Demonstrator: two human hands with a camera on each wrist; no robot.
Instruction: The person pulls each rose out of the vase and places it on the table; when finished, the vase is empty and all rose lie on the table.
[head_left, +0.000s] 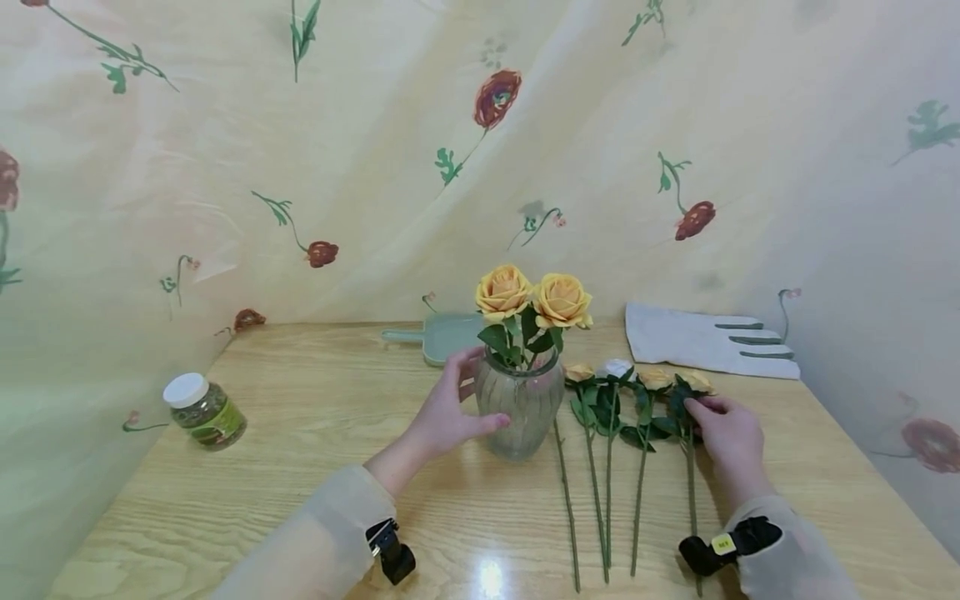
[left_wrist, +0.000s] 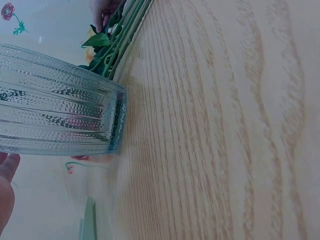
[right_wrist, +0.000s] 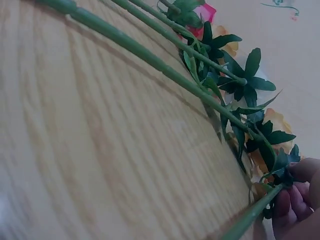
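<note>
A ribbed glass vase (head_left: 517, 408) stands on the table with two yellow roses (head_left: 561, 302) in it. My left hand (head_left: 456, 408) is at the vase's left side, its thumb across the front and its fingers curved round near the rim. Several more artificial roses lie side by side to the vase's right, stems toward me. Of these, the rightmost yellow rose (head_left: 691, 475) is pinched by my right hand (head_left: 729, 440) at the top of its stem, just under the bloom. In the right wrist view, thumb and fingers close on that green stem (right_wrist: 255, 212) among the leaves.
Behind the vase lies a pale green tray with a handle (head_left: 450, 337). A white glove-like cloth (head_left: 705, 340) lies at the back right. On the left is a white-lidded jar (head_left: 210, 414). A flowered curtain (head_left: 390, 150) borders the wooden table (head_left: 315, 417).
</note>
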